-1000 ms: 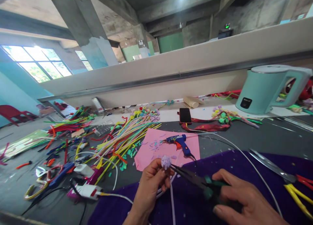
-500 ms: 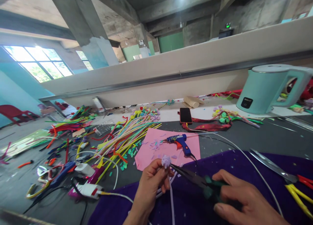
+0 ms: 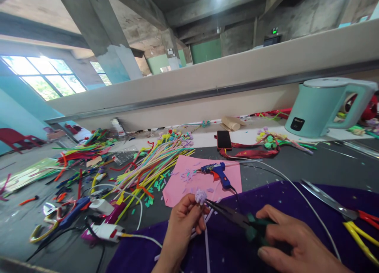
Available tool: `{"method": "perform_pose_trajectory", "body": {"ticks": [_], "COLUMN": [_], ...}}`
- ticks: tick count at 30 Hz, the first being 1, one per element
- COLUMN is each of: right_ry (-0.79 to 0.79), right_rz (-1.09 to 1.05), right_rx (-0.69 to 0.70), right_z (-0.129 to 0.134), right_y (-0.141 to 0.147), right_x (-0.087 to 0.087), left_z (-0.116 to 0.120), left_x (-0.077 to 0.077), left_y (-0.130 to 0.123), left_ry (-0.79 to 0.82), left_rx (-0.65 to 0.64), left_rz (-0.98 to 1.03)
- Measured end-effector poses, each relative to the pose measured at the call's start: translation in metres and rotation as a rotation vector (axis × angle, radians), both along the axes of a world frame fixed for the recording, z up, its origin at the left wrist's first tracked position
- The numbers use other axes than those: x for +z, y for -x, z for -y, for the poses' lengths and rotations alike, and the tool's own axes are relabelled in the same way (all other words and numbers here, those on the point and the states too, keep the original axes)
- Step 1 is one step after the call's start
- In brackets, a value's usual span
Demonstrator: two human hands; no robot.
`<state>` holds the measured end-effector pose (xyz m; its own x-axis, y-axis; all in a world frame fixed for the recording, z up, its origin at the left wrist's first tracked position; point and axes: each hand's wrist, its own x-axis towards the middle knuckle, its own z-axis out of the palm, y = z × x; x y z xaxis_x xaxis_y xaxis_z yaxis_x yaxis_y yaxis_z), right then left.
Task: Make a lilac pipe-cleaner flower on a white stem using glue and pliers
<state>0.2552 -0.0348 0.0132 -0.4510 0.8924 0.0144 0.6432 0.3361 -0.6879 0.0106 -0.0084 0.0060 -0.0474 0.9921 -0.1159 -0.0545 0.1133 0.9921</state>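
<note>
Between the thumb and fingers of my left hand (image 3: 184, 225) is a lilac pipe-cleaner flower (image 3: 201, 196), its fluffy head showing above the fingertips. A pale lilac stem (image 3: 207, 245) hangs down below it. My right hand (image 3: 296, 241) is wrapped round long-nose pliers (image 3: 233, 215) with dark green handles. The pliers' narrow tips touch the right side of the flower head or lie just beside it; I cannot tell which. Under both hands spreads a dark purple cloth (image 3: 266, 200).
A blue glue gun (image 3: 219, 173) lies on a pink sheet (image 3: 174, 186) scattered with lilac and green snippets. Scissors (image 3: 331, 202) rest at right, near a white cable. Bundled stems (image 3: 156, 158), a phone (image 3: 224, 140), a teal kettle (image 3: 316, 109) and a power adapter (image 3: 106, 230) also lie around.
Almost nothing differs. The view has shifted very slightly, and both hands keep the same hold on the flower and the pliers.
</note>
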Motion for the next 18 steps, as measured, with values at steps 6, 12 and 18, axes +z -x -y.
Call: {"method": "perform_pose_trajectory", "body": {"ticks": [6, 12, 18], "right_ry": [0.025, 0.025, -0.005], "right_rz": [0.000, -0.011, -0.039], "right_rx": [0.026, 0.033, 0.046], "right_z": [-0.0012, 0.0007, -0.0012], "right_y": [0.0004, -0.0008, 0.0011], "right_x": [0.0003, -0.0012, 0.0025], "left_z": [0.0011, -0.0002, -0.0009], "left_x": [-0.0008, -0.0023, -0.0100], "left_y": [0.0019, 0.0030, 0.0103], "left_ry": [-0.018, -0.038, -0.086], "left_rx": [-0.017, -0.016, -0.031], "left_rz": [-0.032, -0.095, -0.215]}}
